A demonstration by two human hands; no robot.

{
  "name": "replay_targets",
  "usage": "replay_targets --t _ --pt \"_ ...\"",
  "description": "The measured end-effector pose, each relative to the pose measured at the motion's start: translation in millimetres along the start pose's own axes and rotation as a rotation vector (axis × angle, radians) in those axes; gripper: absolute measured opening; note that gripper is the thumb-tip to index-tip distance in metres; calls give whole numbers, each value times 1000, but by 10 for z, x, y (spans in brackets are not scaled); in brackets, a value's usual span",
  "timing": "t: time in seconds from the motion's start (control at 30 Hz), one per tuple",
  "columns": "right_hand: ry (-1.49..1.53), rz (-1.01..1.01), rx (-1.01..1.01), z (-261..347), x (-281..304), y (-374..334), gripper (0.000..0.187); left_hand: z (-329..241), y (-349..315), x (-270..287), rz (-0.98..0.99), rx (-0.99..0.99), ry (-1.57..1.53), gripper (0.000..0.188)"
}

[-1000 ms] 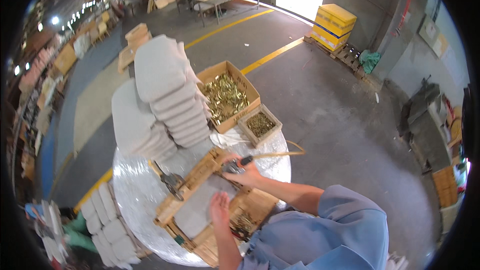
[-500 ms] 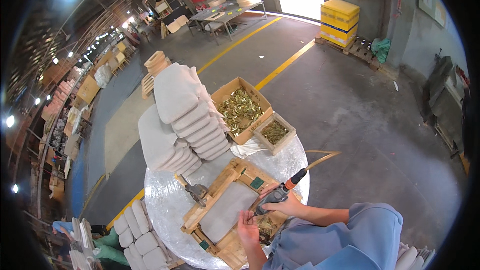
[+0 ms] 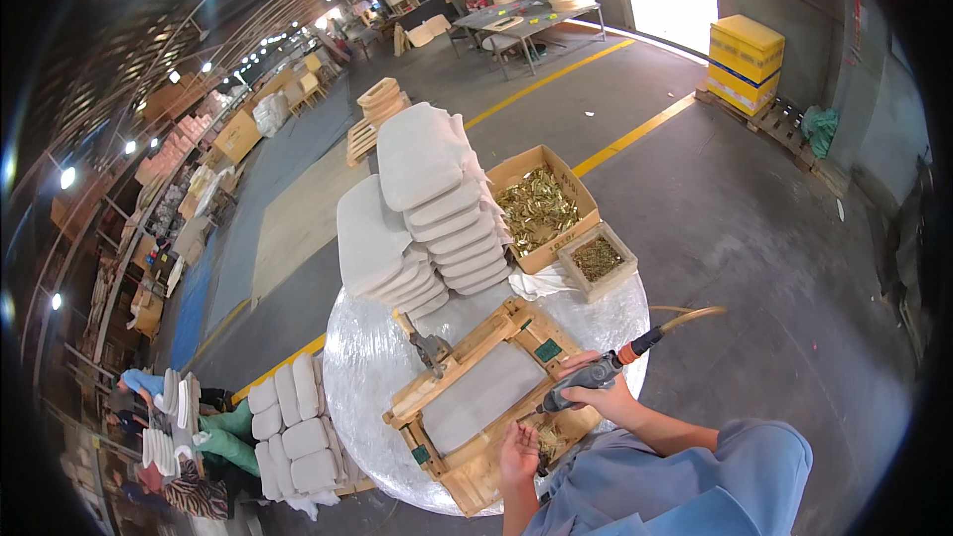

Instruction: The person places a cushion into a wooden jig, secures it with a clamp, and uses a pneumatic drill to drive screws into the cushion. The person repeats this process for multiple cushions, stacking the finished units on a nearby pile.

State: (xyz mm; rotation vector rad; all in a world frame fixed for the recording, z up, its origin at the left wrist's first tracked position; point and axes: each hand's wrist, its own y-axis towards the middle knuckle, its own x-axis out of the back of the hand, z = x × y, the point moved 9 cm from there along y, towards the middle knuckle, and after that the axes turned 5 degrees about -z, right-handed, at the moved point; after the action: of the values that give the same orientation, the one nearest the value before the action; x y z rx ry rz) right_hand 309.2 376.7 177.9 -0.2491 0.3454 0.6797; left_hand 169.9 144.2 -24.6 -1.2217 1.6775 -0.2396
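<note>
My right hand (image 3: pixel 608 395) grips a dark grey pneumatic screwdriver (image 3: pixel 586 380), its orange-and-black rear end joined to a tan air hose. The driver's tip points down-left over the near edge of a wooden frame jig (image 3: pixel 452 380). Inside the jig lies a light grey padded panel (image 3: pixel 483 395). My left hand (image 3: pixel 517 454) is beside the jig's near side, palm up with fingers curled; anything small in them is hidden. It stays a little apart from the driver tip. Loose brass-coloured hardware (image 3: pixel 549 437) lies on the jig beside it.
Stacks of grey cushioned panels (image 3: pixel 422 159) stand beyond the jig on a plastic-wrapped round table (image 3: pixel 362 377). A cardboard box (image 3: pixel 586 201) of brass-coloured fittings and a wooden box (image 3: pixel 623 273) of screws stand at the far right. A metal clamp (image 3: pixel 432 349) sits at the jig's left.
The whole view has shifted, so the table appears further right. My left hand has drawn slightly away from the driver tip. My right hand keeps its hold on the screwdriver.
</note>
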Motion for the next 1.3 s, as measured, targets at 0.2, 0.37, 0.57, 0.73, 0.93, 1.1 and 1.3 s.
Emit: replay_targets --t 0.2,0.37,0.57,0.73,0.93,1.1,1.3 --pt "21 -24 -78 -5 41 -46 51 48 40 -5 -4 30 -87 10" --pt "40 -23 -138 29 -28 -72 50 -72 124 67 194 -74 -324 12" --pt "32 -82 -106 4 66 -65 50 2 -29 -131 137 2 -346 16" --pt "3 -51 -116 76 -44 -99 55 44 -101 -202 124 21 -275 20" --pt "-42 -68 -131 56 -29 -83 55 42 -146 -233 137 20 -260 20" --pt "-63 -58 -143 60 -49 -18 55 -106 -108 -252 137 -46 -150 14" --pt "-93 -25 -184 7 -29 130 52 -299 -93 -193 174 -66 226 14"
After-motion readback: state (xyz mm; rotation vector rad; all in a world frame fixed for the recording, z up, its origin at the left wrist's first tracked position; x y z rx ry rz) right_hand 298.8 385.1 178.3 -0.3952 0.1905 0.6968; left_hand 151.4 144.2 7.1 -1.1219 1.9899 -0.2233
